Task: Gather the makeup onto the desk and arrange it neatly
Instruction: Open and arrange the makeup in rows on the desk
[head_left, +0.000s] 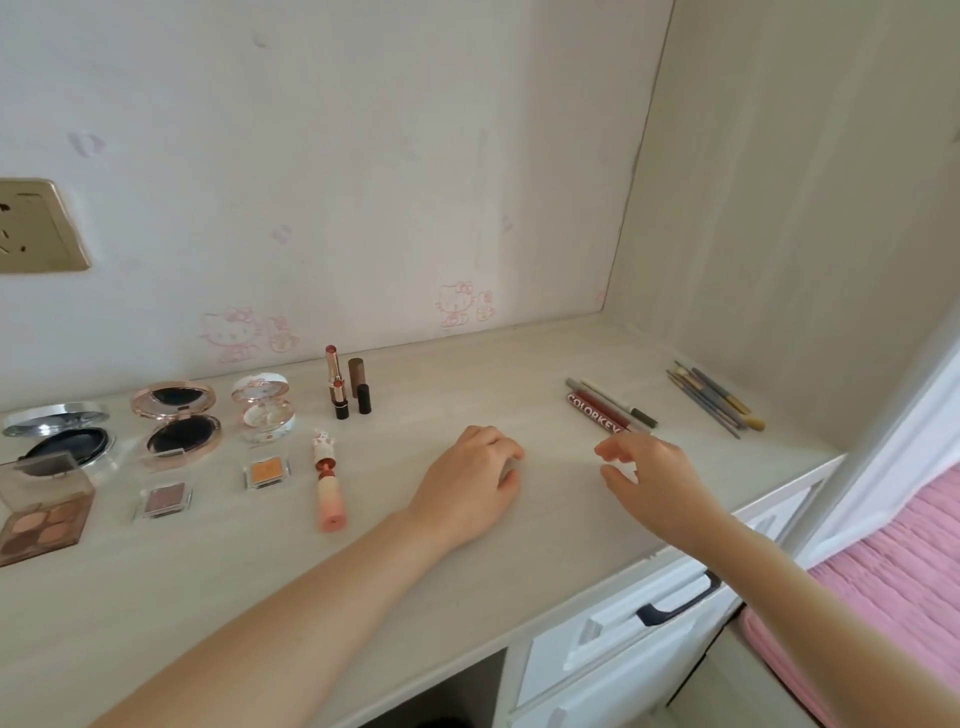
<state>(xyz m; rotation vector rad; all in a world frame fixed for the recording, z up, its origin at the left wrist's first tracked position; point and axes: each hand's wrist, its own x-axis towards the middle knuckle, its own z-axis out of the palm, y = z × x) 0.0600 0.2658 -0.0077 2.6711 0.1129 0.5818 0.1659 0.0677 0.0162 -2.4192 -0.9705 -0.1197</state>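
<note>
Head view: on the desk (415, 571), two open compacts (179, 423) show dark pads below their mirrors, and an open palette (44, 514) holds four brown shades. The left hand (467, 483) lies palm down, fingers curled under, right of a pink lipstick (327, 486); whether it holds anything cannot be told. The right hand (654, 478) hovers spread and empty, just beside the COLORKEY tube (597, 418).
</note>
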